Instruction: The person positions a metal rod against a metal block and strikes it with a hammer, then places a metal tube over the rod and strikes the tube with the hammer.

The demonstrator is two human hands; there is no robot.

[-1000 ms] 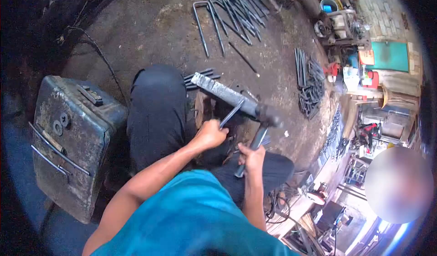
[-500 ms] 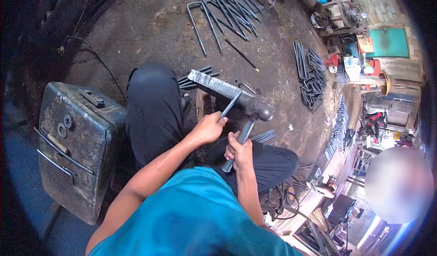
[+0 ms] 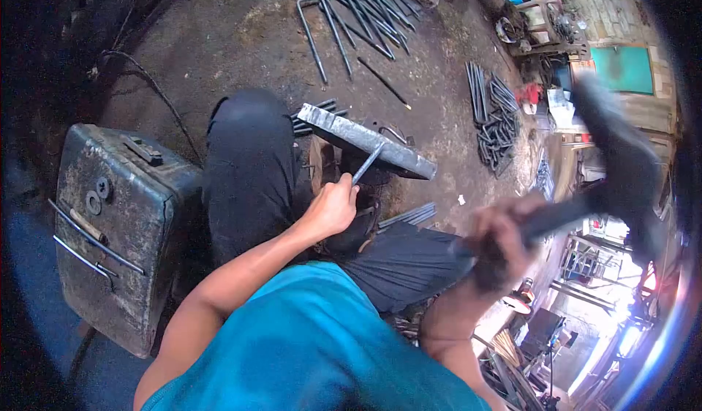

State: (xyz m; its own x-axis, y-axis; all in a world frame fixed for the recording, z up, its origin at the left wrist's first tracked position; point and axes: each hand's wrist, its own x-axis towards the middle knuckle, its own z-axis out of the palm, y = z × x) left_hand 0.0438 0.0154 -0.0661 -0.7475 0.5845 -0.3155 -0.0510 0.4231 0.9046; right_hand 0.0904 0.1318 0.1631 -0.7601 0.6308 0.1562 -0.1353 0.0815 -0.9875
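My left hand (image 3: 333,203) is closed round a short metal rod (image 3: 368,164), whose far end rests on the top of a narrow steel block (image 3: 365,139) between my knees. Off to the right, my right hand (image 3: 504,243) grips the handle of a hammer (image 3: 621,159), raised well away from the block. The hammer and that hand are blurred by motion. Under the block stands a wooden support (image 3: 319,164), partly hidden. Straight rods (image 3: 409,217) lie beside my right leg.
Bent U-shaped rods (image 3: 358,16) and a single dark rod (image 3: 384,83) lie on the floor ahead. More bent rods (image 3: 497,122) are piled to the right. A worn metal box (image 3: 121,228) holding washers and rods stands at my left. Cluttered shelves line the right.
My right hand has swung the hammer up and to the right, off the block. My left hand stays nearly in place on the short rod. The blurred round patch at the right is gone.
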